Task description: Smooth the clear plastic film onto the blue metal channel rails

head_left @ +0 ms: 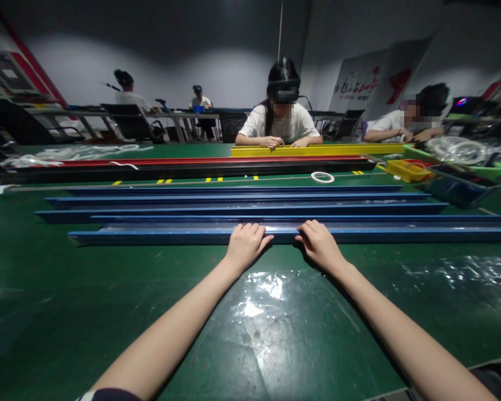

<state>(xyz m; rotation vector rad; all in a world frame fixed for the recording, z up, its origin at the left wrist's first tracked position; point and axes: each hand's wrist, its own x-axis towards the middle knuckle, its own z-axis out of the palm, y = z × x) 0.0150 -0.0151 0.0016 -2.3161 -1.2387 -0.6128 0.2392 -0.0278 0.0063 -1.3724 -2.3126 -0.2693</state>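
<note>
A long blue channel-shaped profile (158, 238) lies lengthwise across the table in front of me. My left hand (246, 246) grips its near wall, fingers curled over the top edge and thumb along the near side. A short way to the right, my right hand (320, 246) holds the same wall in a similar way. Clear film seems to lie inside the channel. Just beyond it, more blue profiles (242, 211) lie side by side, roughly parallel. The fingertips of both hands are partly hidden inside the channel.
Past the blue profiles are black (217, 169) and red profiles, a white ring (322, 177) and a yellow bin (407, 170). Across the green table (129, 317), a co-worker (279, 125) handles a yellow profile (338, 150). Clear plastic sheeting (463, 273) lies at right.
</note>
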